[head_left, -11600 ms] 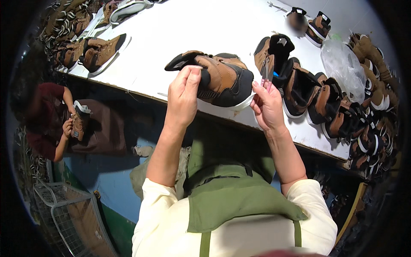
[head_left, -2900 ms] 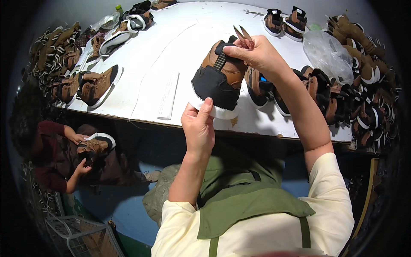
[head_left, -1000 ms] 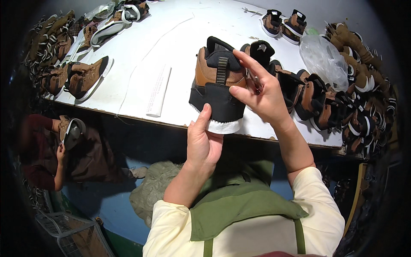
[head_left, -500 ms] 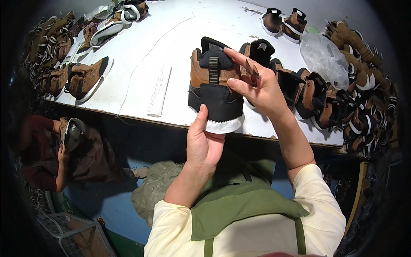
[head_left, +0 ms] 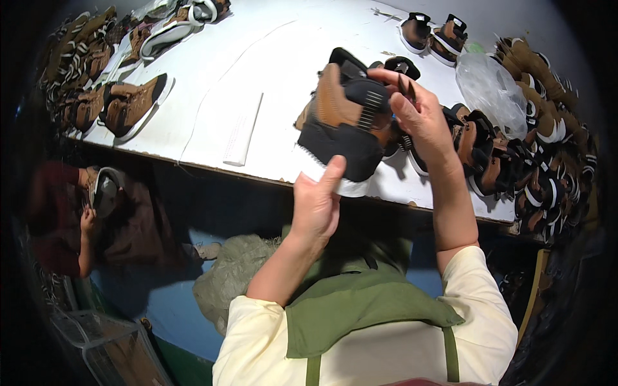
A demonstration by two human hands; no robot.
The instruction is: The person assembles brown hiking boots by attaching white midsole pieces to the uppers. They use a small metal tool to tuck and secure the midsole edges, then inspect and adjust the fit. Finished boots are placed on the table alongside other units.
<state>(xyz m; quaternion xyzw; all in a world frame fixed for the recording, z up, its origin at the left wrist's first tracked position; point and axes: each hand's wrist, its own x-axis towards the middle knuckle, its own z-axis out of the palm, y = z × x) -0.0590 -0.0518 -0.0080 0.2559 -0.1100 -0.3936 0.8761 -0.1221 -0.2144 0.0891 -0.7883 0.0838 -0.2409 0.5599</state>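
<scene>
A brown and black shoe (head_left: 341, 103) with a white sole is held up over the table's front edge, its heel toward me and leaning right. My left hand (head_left: 315, 206) grips it low at the heel, thumb on the black part above the sole. Up by the collar, my right hand (head_left: 421, 122) is bent around small dark snips (head_left: 411, 89), whose pointed blades stick up between its fingers. Those fingertips are close to the shoe's upper edge; whether they touch it I cannot tell.
More shoes (head_left: 492, 157) crowd the table's right side beside a clear plastic bag (head_left: 486, 90). A pair (head_left: 132, 106) stands at left near a white strip (head_left: 243, 132). Two shoes (head_left: 431, 38) stand at the back right. Another person's hand (head_left: 88, 220) holds a shoe at lower left.
The shoe has turned and tilted to the right, showing more of its side. Both my hands have shifted right with it. The snips stay in my right hand.
</scene>
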